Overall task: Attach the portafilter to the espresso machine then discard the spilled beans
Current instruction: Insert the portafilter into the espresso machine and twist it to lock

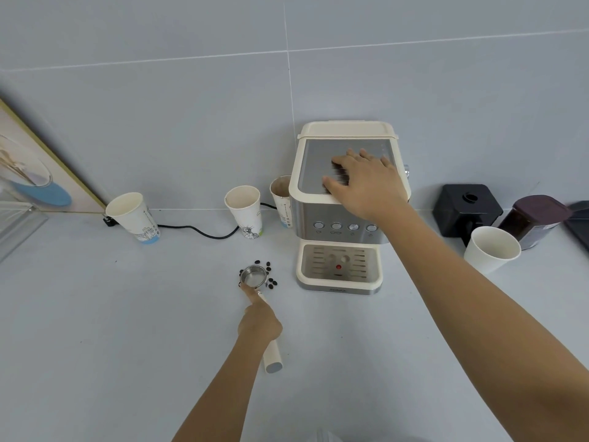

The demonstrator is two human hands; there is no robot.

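Note:
A cream and steel espresso machine (pixel 338 218) stands against the wall. My right hand (pixel 363 180) lies flat on its top plate, fingers spread, holding nothing. The portafilter (pixel 253 277) lies on the counter left of the machine, steel basket facing up, cream handle pointing toward me. My left hand (pixel 259 320) is wrapped around that handle, index finger stretched along it toward the basket. Several dark coffee beans (pixel 271 280) lie scattered around the basket on the counter.
Three paper cups (pixel 245 212) stand along the wall left of the machine, with a black cable (pixel 197 231) behind them. A white cup (pixel 490 248), a black grinder (pixel 467 208) and a jar of beans (pixel 535 220) stand on the right. A framed picture (pixel 38 167) leans at the far left.

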